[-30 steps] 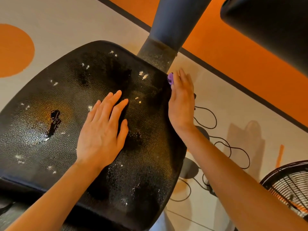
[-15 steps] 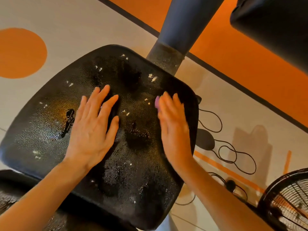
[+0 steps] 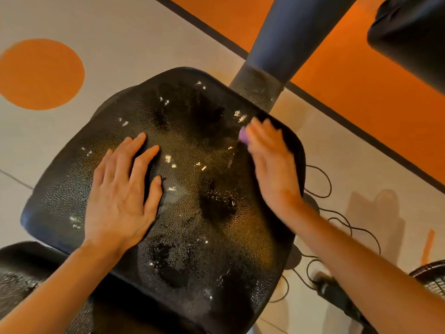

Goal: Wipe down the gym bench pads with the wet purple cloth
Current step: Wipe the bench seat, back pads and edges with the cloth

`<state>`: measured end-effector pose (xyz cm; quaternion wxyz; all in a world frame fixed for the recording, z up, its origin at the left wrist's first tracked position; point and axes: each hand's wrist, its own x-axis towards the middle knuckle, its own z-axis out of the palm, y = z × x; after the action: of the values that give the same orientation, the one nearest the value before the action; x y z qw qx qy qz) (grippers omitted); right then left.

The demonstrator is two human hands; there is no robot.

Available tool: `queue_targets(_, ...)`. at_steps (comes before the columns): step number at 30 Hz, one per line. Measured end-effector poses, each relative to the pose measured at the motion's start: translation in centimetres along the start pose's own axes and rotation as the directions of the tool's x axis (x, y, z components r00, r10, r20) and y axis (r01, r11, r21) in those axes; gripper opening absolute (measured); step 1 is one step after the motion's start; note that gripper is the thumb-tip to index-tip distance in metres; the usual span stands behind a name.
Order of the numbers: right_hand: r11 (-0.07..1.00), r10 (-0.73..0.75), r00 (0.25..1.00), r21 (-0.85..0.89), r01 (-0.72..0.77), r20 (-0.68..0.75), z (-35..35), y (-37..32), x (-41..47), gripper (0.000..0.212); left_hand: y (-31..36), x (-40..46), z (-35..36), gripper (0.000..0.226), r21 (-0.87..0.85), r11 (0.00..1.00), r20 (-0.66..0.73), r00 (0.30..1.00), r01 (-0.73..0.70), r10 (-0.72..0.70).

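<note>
Gym: padded bench seat (image 3: 192,213), orange-patterned floor (image 3: 361,92) (painted).

The right hand (image 3: 269,162) is blurring out, so its finger positions aren't readable, and it's hiding nearly all of the purple cloth (image 3: 243,138), just a corner peeking out. The fan (image 3: 431,279) and second pad (image 3: 409,37) are getting cut off by the frame edges.
</note>
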<state>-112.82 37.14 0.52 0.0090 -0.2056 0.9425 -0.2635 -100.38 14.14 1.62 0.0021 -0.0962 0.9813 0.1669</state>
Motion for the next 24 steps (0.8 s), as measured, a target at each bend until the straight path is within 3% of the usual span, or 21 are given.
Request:
queue_targets(2,0.983,0.18,0.977,-0.024,-0.184,-0.111,0.6,0.2,4.5,0.037,-0.1,-0.1,0.0,0.051,0.002,1.0,-0.004,1.0,0.008,-0.008)
queue_targets(4,0.974,0.222,0.964,-0.009,-0.226,-0.146,1.9,-1.8,3.1,0.037,-0.1,0.0,0.0,0.051,0.001,1.0,-0.009,1.0,0.005,-0.005)
queue_targets(7,0.998,-0.034,0.997,0.055,0.03,0.072,1.8,-4.8,-5.6,0.043,0.0,-0.1,-0.1,0.052,0.007,1.0,0.007,1.0,0.007,-0.008)
queue_targets(9,0.99,-0.142,0.98,0.047,0.137,0.136,1.1,-3.3,-4.8,0.042,0.0,-0.1,-0.2,0.052,0.008,1.0,0.007,1.0,0.005,-0.005)
queue_targets(10,0.994,-0.11,0.99,0.024,0.109,0.089,1.0,-2.3,-2.3,0.04,0.0,-0.1,-0.2,0.052,0.011,1.0,0.006,1.0,0.001,-0.001)
queue_targets(13,0.986,0.16,0.981,-0.035,-0.164,-0.108,1.5,-1.0,6.2,0.033,-0.1,-0.1,-0.1,0.051,0.018,1.0,0.002,1.0,0.002,-0.002)
queue_targets(15,0.975,0.218,0.97,-0.022,-0.222,-0.11,2.7,-2.9,4.6,0.035,-0.1,0.0,0.0,0.051,0.022,1.0,0.008,1.0,0.004,-0.005)
queue_targets(18,0.998,-0.06,0.992,-0.008,0.061,0.112,2.6,-5.5,-4.1,0.045,-0.1,-0.2,-0.2,0.052,0.022,1.0,0.02,1.0,0.005,-0.006)
queue_targets(20,0.985,-0.165,0.974,-0.013,0.169,0.156,2.1,-3.6,-2.5,0.046,-0.1,-0.1,-0.3,0.052,0.014,1.0,0.019,1.0,-0.001,0.001)
queue_targets(24,0.985,0.141,0.986,-0.087,-0.148,-0.088,2.9,-1.7,8.1,0.036,-0.2,0.0,0.0,0.052,0.022,1.0,0.018,1.0,0.001,-0.002)
